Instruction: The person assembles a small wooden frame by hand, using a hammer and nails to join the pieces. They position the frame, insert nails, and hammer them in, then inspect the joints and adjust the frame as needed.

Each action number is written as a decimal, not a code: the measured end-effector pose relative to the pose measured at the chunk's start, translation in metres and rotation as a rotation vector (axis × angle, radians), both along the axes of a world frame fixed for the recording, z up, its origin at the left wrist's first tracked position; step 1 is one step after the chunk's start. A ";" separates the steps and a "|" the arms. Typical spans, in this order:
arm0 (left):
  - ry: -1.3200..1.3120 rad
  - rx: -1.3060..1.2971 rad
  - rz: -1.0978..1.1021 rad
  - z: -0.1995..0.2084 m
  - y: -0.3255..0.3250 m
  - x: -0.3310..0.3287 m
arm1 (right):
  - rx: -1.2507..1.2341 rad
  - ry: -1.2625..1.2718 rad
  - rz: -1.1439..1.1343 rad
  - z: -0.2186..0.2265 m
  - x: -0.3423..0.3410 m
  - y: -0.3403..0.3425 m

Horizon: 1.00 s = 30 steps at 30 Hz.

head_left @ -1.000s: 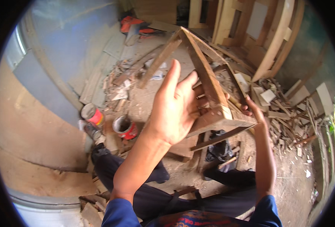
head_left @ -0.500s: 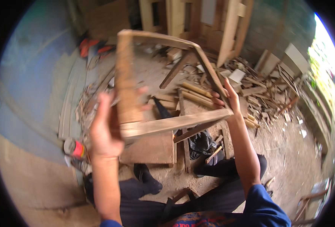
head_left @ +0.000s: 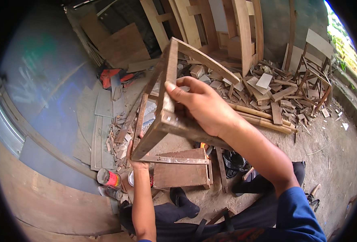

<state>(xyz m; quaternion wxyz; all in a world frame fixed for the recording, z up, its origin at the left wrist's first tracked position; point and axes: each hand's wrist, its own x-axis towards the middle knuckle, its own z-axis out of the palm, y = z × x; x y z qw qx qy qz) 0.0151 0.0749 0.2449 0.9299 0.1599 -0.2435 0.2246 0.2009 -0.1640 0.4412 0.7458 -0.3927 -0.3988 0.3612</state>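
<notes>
A small wooden frame (head_left: 170, 64), made of brown bars joined at the corners with some legs sticking out, is raised in front of me and tilted. My right hand (head_left: 200, 103) closes around one of its bars near a corner, thumb on the near face and fingers partly hidden behind. Lower down, my left hand (head_left: 138, 158) grips the frame at its lower left corner, its fingers largely covered by the wood. Below the frame, a brown wooden box (head_left: 180, 173) sits on the floor between my legs.
A red-and-black tin (head_left: 108, 177) stands at the left beside a wall (head_left: 53, 92). Bamboo poles (head_left: 263, 122) and a heap of wood scraps (head_left: 281, 90) lie beyond my right arm. A black plastic bag (head_left: 234, 162) rests by my right leg. Tall boards (head_left: 243, 36) lean at the back.
The wooden frame has been turned and tilted. My right hand has moved left and up to another bar, while my left hand has dropped to a lower corner. The view has shifted too.
</notes>
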 end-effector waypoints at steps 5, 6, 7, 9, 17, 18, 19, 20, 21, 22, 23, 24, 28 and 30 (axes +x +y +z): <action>0.194 0.099 0.320 -0.058 0.006 -0.018 | -0.040 -0.257 0.052 0.005 -0.029 -0.022; 0.381 0.087 0.476 -0.062 0.004 -0.022 | -0.028 -0.268 0.098 0.001 -0.032 -0.027; 0.532 0.004 0.443 -0.055 -0.005 -0.011 | -0.029 -0.285 0.137 -0.007 -0.032 -0.032; 0.786 0.231 0.467 -0.039 -0.017 -0.010 | -0.045 -0.425 0.175 -0.026 -0.042 -0.034; 0.872 0.175 0.598 -0.082 0.003 -0.011 | -0.084 -0.730 0.233 -0.077 -0.073 -0.053; 0.878 0.170 0.614 -0.083 0.002 -0.012 | -0.057 -0.749 0.228 -0.080 -0.072 -0.051; 0.878 0.153 0.623 -0.084 0.000 -0.010 | -0.033 -0.763 0.223 -0.084 -0.069 -0.049; 0.881 0.133 0.642 -0.081 0.000 -0.012 | -0.002 -0.777 0.226 -0.085 -0.068 -0.047; 0.884 0.114 0.659 -0.077 0.001 -0.014 | -0.003 -0.771 0.247 -0.078 -0.064 -0.047; 0.846 0.112 0.712 -0.068 -0.006 -0.006 | -0.041 -0.623 0.288 -0.082 -0.054 -0.047; 0.840 0.113 0.638 -0.066 0.006 -0.018 | -0.058 -0.472 0.335 -0.082 -0.049 -0.045; 0.866 0.127 0.680 -0.065 0.014 -0.033 | -0.024 -0.413 0.352 -0.076 -0.043 -0.044; 0.954 0.186 0.948 -0.007 -0.009 -0.026 | -0.027 -0.446 0.225 -0.065 0.009 -0.044; 0.935 0.169 1.010 0.013 -0.010 -0.040 | 0.013 -0.441 0.232 -0.056 0.020 -0.042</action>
